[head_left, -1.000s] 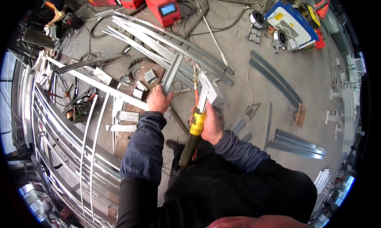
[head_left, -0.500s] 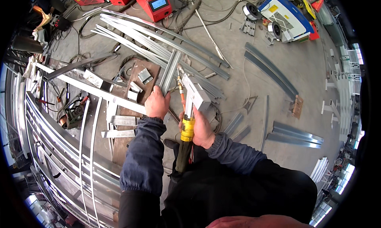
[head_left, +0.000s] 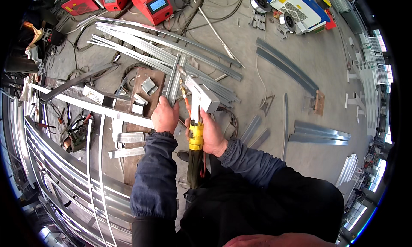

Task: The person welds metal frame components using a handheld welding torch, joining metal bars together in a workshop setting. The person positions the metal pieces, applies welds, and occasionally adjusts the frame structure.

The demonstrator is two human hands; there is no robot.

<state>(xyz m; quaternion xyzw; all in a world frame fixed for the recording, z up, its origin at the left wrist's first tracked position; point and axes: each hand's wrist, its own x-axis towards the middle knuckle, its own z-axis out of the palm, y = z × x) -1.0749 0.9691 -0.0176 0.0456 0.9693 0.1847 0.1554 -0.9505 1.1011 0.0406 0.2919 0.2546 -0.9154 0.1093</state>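
My left hand (head_left: pixel 165 115) is closed around the near end of a silver metal channel (head_left: pixel 174 80), which points away from me over a bundle of long metal profiles (head_left: pixel 141 43). In my right hand (head_left: pixel 213 135) is a handheld welding gun (head_left: pixel 202 96) with a box-shaped silver head. Yellow tape (head_left: pixel 196 137) wraps its handle, and a dark sleeved cable runs from there toward my body. The gun's narrow tip is right beside the channel; whether they touch, I cannot tell. An orange hose runs along the gun's left side.
A brown board (head_left: pixel 146 90) with small metal offcuts lies left of the channel. A long white beam (head_left: pixel 92 105) and a metal frame (head_left: pixel 64 174) fill the left side. Red machines (head_left: pixel 154 6), cables, and a blue-and-white machine (head_left: pixel 298 10) stand beyond. Loose channels (head_left: pixel 319 133) lie at right.
The whole scene has shifted left and slightly up in the picture. My hands keep their grips on the channel and the welding gun, with the tip still beside the channel.
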